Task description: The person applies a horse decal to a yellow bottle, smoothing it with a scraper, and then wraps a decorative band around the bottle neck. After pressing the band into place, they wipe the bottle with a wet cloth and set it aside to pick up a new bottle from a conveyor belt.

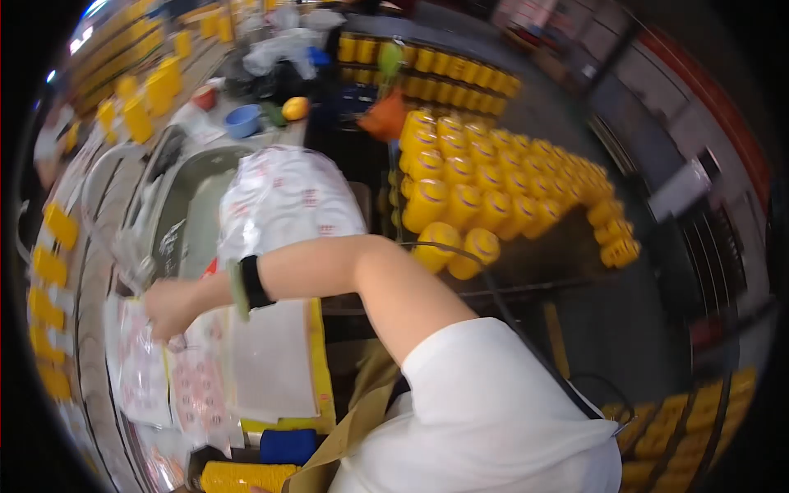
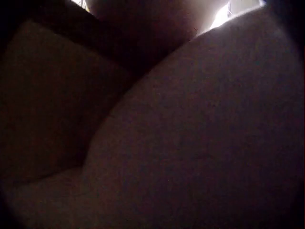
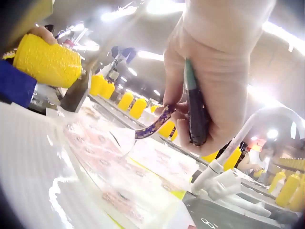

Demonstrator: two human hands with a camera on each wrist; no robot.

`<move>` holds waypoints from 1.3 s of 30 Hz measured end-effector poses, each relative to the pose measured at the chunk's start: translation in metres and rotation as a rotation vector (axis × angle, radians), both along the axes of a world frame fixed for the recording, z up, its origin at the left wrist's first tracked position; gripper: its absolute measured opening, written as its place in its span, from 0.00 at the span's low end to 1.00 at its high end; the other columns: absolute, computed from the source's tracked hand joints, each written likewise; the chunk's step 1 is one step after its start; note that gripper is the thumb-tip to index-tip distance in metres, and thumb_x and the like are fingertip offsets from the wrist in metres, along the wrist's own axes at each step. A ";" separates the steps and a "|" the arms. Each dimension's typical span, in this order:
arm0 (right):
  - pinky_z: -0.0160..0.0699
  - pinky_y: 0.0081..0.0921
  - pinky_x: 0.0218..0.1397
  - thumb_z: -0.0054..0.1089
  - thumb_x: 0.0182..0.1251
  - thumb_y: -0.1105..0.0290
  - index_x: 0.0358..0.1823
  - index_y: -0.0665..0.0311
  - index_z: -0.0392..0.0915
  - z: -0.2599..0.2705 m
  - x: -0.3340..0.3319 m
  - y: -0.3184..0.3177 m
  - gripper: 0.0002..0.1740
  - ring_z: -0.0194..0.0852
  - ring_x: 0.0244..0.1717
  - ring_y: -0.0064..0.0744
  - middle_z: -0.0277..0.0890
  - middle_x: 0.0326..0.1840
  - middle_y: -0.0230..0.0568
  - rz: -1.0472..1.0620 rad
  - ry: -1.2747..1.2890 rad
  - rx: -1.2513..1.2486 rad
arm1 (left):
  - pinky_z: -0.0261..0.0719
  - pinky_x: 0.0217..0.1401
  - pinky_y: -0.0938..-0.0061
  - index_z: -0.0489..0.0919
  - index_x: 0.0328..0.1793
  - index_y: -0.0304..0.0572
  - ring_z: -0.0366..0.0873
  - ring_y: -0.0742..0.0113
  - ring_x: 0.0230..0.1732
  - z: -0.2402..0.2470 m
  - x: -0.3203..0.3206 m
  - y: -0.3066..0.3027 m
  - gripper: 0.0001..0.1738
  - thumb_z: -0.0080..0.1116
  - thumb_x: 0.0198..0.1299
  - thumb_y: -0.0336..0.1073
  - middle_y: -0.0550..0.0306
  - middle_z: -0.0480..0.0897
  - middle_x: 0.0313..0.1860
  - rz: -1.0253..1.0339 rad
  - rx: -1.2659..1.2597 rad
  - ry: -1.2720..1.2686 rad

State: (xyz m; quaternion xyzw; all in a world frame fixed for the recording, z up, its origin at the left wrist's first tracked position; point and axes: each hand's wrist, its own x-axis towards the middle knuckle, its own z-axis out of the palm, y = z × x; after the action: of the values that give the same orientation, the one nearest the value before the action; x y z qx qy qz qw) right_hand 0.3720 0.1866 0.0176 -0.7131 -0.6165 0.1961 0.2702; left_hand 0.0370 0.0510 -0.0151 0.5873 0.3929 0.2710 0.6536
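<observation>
Yellow bottle (image 3: 50,62), left hand (image 3: 44,34) curled round it: probably light, slick; grip mid-body. Right hand (image 3: 219,86) pinches curved patterned strip (image 3: 155,124) above label sheets (image 3: 93,143).

In the head view, your bench (image 1: 288,138) runs from the upper left to the lower left, carrying a blue bowl (image 1: 242,122), a grey tub (image 1: 197,226) and, at lower left, red-printed label sheets (image 1: 201,378) beside a white sheet (image 1: 271,361) on yellow backing (image 1: 323,394). Near the left edge you have yellow bottles (image 1: 48,310) along a pale track (image 1: 90,329); right of centre, massed yellow containers (image 1: 493,185) stand on a dark surface (image 1: 509,271).
</observation>
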 end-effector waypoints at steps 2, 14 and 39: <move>0.85 0.47 0.43 0.66 0.56 0.57 0.31 0.69 0.90 0.019 -0.017 -0.003 0.19 0.88 0.36 0.54 0.87 0.31 0.55 -0.044 0.043 0.100 | 0.70 0.75 0.63 0.49 0.88 0.32 0.72 0.57 0.71 0.004 0.004 -0.001 0.45 0.63 0.73 0.32 0.40 0.69 0.77 -0.064 -0.007 -0.013; 0.85 0.35 0.48 0.68 0.58 0.65 0.47 0.65 0.88 0.025 -0.066 -0.046 0.17 0.89 0.44 0.43 0.89 0.41 0.50 0.192 0.409 0.359 | 0.69 0.76 0.63 0.49 0.88 0.33 0.72 0.56 0.72 0.026 -0.005 -0.003 0.45 0.63 0.73 0.32 0.40 0.68 0.78 0.263 -0.008 0.009; 0.67 0.16 0.52 0.63 0.64 0.86 0.80 0.70 0.65 0.057 -0.140 -0.074 0.41 0.70 0.40 0.17 0.73 0.35 0.28 0.248 0.548 0.119 | 0.64 0.80 0.52 0.56 0.81 0.22 0.66 0.31 0.76 0.030 -0.032 0.015 0.53 0.74 0.60 0.45 0.27 0.65 0.75 0.536 0.317 0.185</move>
State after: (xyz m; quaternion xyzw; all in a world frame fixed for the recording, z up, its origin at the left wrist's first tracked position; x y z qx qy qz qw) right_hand 0.2320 0.1122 0.0744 -0.5359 -0.6132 0.3761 0.4419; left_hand 0.0052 0.0659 0.0144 0.5795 0.5441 0.4367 0.4212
